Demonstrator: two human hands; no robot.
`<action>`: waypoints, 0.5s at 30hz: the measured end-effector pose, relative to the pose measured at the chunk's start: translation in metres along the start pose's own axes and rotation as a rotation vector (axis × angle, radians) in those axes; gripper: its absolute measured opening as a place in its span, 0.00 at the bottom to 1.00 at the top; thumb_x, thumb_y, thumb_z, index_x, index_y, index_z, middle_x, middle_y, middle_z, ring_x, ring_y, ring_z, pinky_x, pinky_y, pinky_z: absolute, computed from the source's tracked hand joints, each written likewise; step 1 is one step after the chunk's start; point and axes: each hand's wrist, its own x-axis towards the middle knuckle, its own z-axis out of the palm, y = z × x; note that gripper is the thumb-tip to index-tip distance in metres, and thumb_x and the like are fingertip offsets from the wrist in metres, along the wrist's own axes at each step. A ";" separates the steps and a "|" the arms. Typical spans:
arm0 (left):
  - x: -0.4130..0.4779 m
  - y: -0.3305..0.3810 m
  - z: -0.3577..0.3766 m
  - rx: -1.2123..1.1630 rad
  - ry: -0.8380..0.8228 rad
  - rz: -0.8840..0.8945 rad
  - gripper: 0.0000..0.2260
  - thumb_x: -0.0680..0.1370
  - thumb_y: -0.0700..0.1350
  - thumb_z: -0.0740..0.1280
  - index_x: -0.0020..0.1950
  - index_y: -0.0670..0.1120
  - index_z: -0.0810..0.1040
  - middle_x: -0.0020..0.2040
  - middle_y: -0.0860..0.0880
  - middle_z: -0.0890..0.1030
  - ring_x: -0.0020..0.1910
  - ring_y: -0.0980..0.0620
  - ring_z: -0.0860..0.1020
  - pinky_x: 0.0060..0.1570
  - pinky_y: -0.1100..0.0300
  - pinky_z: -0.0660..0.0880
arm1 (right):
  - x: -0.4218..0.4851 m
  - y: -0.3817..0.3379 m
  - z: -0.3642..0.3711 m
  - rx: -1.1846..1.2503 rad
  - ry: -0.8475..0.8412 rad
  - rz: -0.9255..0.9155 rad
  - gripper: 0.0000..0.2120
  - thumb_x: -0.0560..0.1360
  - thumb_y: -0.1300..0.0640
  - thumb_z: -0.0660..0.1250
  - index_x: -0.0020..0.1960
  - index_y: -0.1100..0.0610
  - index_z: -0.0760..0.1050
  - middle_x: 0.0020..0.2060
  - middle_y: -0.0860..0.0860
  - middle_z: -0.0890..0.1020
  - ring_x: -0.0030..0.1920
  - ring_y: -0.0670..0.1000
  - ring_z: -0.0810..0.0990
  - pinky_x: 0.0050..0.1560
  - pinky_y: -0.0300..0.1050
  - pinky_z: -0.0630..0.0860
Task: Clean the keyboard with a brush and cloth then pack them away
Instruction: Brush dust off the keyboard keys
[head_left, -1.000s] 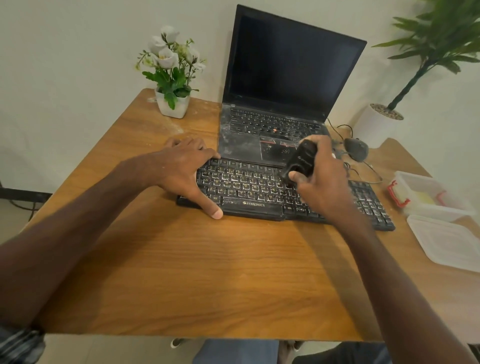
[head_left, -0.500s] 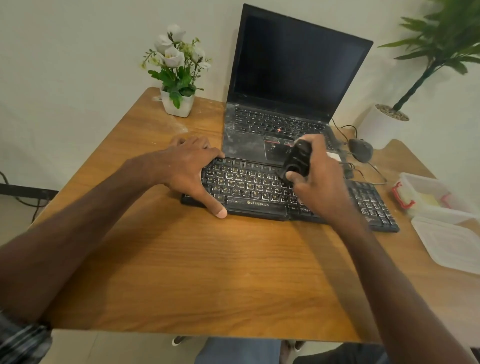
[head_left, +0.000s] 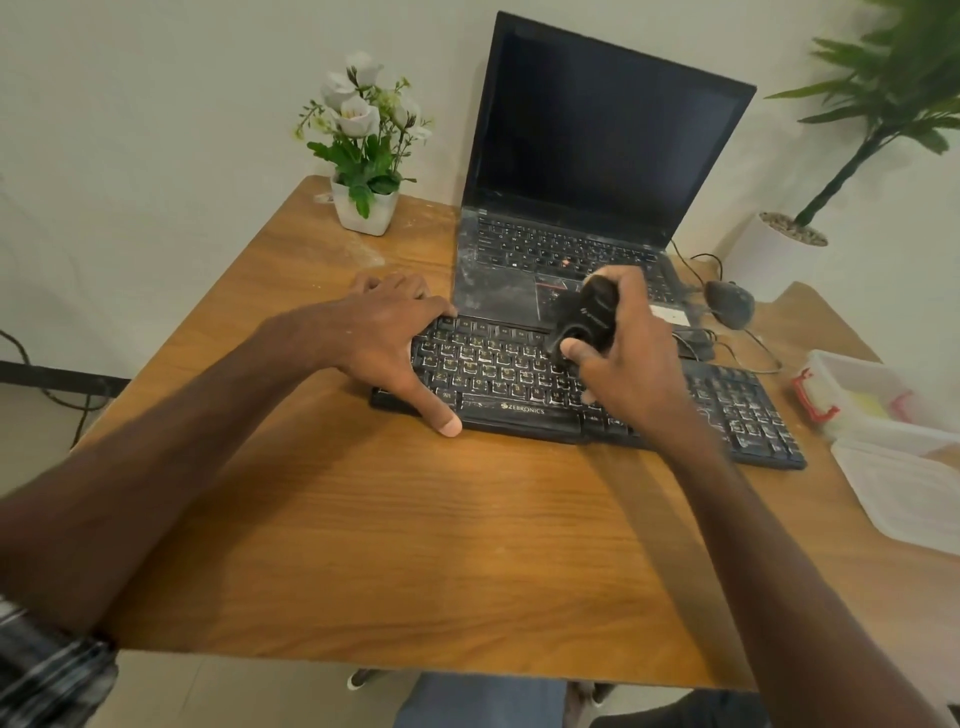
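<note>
A black keyboard (head_left: 737, 410) lies across the wooden table (head_left: 415, 519) in front of a dusty open laptop (head_left: 597, 156). My left hand (head_left: 384, 338) rests flat on the keyboard's left end, fingers spread, thumb at its front edge. My right hand (head_left: 628, 358) grips a black brush (head_left: 587, 317) over the middle of the keyboard; its lower end meets the keys and the bristles are hidden. A clear plastic box (head_left: 852, 395) with red clips holds something yellow, perhaps the cloth.
The box's loose lid (head_left: 904, 493) lies at the right table edge. A black mouse (head_left: 730, 304) with its cable sits right of the laptop. A white flower pot (head_left: 363, 208) stands at the back left, a potted plant (head_left: 789, 234) beyond the table at right.
The view has shifted slightly. My right hand with the brush has moved a little over the middle keys. My left hand has stayed on the keyboard's left end.
</note>
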 end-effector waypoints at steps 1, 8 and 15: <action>0.000 0.000 0.000 -0.003 -0.001 0.001 0.67 0.48 0.87 0.60 0.81 0.56 0.58 0.62 0.55 0.62 0.66 0.52 0.62 0.77 0.44 0.54 | 0.000 -0.003 0.005 -0.006 -0.011 -0.011 0.30 0.75 0.64 0.74 0.67 0.48 0.62 0.51 0.48 0.76 0.43 0.53 0.84 0.37 0.49 0.84; 0.000 -0.001 0.002 -0.035 -0.001 -0.001 0.69 0.46 0.89 0.59 0.81 0.55 0.59 0.61 0.55 0.62 0.64 0.54 0.62 0.76 0.42 0.57 | 0.011 0.000 -0.026 0.164 0.020 0.139 0.31 0.74 0.64 0.75 0.70 0.50 0.64 0.58 0.52 0.76 0.45 0.53 0.84 0.32 0.45 0.83; 0.000 0.000 0.002 -0.037 -0.007 -0.003 0.68 0.47 0.88 0.60 0.81 0.55 0.58 0.62 0.55 0.62 0.66 0.52 0.63 0.77 0.41 0.56 | 0.001 -0.013 0.022 0.029 0.029 0.015 0.31 0.75 0.63 0.74 0.70 0.50 0.62 0.52 0.48 0.76 0.40 0.47 0.80 0.34 0.38 0.79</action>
